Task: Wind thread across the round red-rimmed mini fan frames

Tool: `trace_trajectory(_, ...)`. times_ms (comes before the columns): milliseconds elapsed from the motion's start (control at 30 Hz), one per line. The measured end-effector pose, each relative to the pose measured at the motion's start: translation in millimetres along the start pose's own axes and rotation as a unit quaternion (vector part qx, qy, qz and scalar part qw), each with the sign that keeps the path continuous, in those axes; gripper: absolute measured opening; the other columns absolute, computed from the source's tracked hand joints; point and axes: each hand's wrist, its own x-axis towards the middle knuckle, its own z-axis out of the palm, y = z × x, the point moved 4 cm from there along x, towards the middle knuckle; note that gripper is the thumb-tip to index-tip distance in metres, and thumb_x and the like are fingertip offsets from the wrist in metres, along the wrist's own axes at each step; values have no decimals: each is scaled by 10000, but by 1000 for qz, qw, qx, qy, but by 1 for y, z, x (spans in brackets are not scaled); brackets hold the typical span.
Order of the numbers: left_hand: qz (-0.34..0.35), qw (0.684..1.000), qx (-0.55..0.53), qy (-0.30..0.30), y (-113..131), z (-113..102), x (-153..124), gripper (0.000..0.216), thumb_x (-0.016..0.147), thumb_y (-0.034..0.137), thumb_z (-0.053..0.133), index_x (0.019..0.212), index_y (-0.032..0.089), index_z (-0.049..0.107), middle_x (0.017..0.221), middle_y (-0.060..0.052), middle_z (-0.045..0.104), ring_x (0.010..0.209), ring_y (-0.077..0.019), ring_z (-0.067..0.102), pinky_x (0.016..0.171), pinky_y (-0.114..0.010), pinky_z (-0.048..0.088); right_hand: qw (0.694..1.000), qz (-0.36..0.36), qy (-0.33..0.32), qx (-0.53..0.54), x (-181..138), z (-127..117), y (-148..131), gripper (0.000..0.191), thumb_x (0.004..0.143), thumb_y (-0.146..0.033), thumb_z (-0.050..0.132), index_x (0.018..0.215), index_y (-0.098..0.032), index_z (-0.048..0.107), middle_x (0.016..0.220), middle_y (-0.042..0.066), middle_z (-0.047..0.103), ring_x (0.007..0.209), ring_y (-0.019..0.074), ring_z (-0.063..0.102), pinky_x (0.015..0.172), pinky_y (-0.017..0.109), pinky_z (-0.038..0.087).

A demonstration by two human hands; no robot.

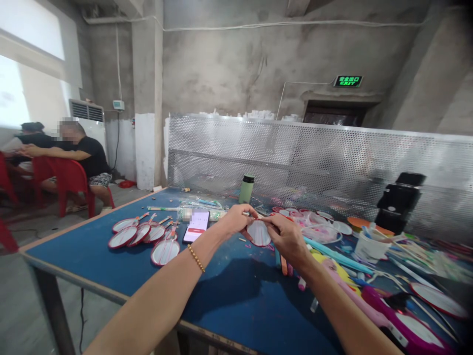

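Above the middle of the blue table (236,286), my left hand (238,221) and my right hand (290,236) meet, fingers closed in a pinch. Between them hangs a small white round fan (259,233) with a red rim. They grip its thin upper end, apparently the handle; my fingers partly cover it. To the left lie several similar red-rimmed round fans (165,252) with stick handles, some overlapping. A lit phone (197,226) rests just left of my left hand. Markers (284,265) lie under my right wrist.
A green bottle (246,189) stands behind my hands, before a perforated metal panel (332,158). On the right are a white cup (371,246) of tools, a black device (399,202), a purple tool (402,315) and clutter. People sit on red chairs (72,180) at far left.
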Motion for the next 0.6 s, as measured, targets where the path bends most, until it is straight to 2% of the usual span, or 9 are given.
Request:
trace_trajectory(100, -5, 1000, -3, -9, 1, 2, -1, 307, 782, 7, 511, 1033, 116, 648, 721, -13, 618, 587, -137, 607, 515, -284, 588, 1000, 3, 2, -1, 0, 0, 1, 221, 913, -189, 511, 977, -199, 722, 865, 54, 713, 806, 186, 669, 736, 302, 511)
trace_trajectory(167, -7, 1000, -2, -15, 2, 3, -1, 319, 791, 12, 504, 1051, 108, 662, 748, -27, 633, 592, -141, 615, 516, -290, 588, 1000, 8, 6, -3, 0, 0, 3, 212, 929, -215, 513, 991, -189, 715, 890, 62, 720, 823, 192, 676, 748, 310, 515)
trace_trajectory(333, -9, 1000, 8, -10, 1, 3, -2, 262, 816, 7, 498, 986, 95, 678, 707, -12, 608, 559, -123, 602, 487, -247, 563, 1000, 13, 10, -1, -1, 1, 5, 218, 929, -217, 509, 1016, -188, 707, 920, 66, 730, 843, 198, 684, 749, 315, 517)
trace_trajectory(600, -6, 1000, 24, 3, 2, 3, -1, 227, 819, -21, 485, 872, 90, 675, 636, 12, 576, 516, -123, 590, 459, -253, 553, 1000, 9, 4, 4, 0, 0, 3, 216, 912, -201, 510, 950, -187, 722, 825, 51, 704, 764, 179, 660, 702, 292, 501)
